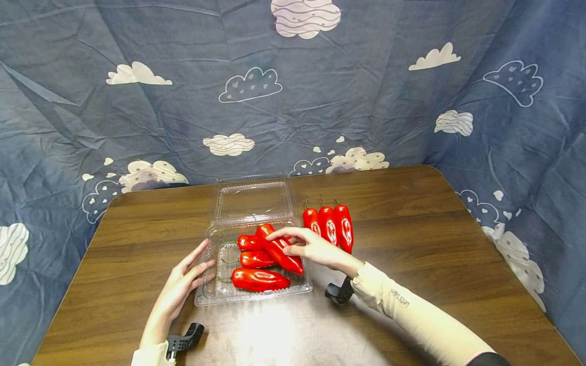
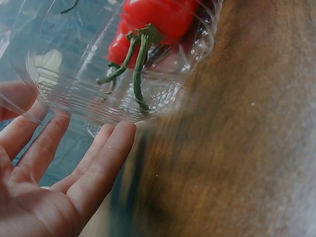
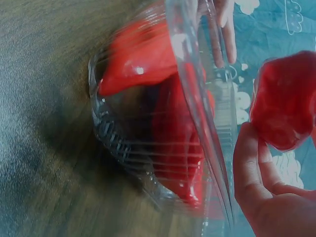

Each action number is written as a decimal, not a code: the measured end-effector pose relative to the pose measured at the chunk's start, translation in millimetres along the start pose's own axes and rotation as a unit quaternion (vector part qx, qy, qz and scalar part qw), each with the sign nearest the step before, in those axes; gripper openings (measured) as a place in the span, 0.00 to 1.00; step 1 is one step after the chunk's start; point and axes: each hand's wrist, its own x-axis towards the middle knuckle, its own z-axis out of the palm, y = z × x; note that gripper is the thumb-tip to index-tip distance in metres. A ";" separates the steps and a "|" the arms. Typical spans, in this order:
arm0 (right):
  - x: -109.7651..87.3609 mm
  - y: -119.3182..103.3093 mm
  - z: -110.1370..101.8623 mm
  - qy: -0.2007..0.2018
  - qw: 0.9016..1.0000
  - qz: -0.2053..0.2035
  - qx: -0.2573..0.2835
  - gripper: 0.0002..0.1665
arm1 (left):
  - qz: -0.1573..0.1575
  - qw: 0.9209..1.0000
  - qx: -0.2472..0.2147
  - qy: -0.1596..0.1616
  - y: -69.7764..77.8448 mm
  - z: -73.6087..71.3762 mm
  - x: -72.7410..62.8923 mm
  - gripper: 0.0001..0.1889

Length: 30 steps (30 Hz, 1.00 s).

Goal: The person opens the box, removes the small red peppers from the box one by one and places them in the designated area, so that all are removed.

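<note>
A clear plastic clamshell box lies on the table with its lid folded back. Several long red peppers lie inside, stems leftward, among them a front one and a middle one. My right hand pinches another red pepper slantwise above them; the right wrist view has this pepper between fingertips and thumb, above the rim. At the box's left side, my left hand rests its extended fingertips against the wall, close to green stems visible through the plastic.
Three more red peppers lie side by side right of the box, stems pointing away, partly behind my right hand. The brown wooden table ends at a blue cloud-patterned cloth behind and on both sides.
</note>
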 end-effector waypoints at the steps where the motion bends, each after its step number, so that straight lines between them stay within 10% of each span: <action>1: -0.3 0.2 -0.7 0.003 1.000 -0.003 -0.002 0.22 | -0.001 1.000 0.000 0.001 0.0 0.0 -0.1 0.28; 30: -19.9 8.8 -29.8 0.113 0.993 0.020 -0.028 0.25 | 0.004 1.000 -0.004 -0.001 -2.3 -0.6 0.4 0.28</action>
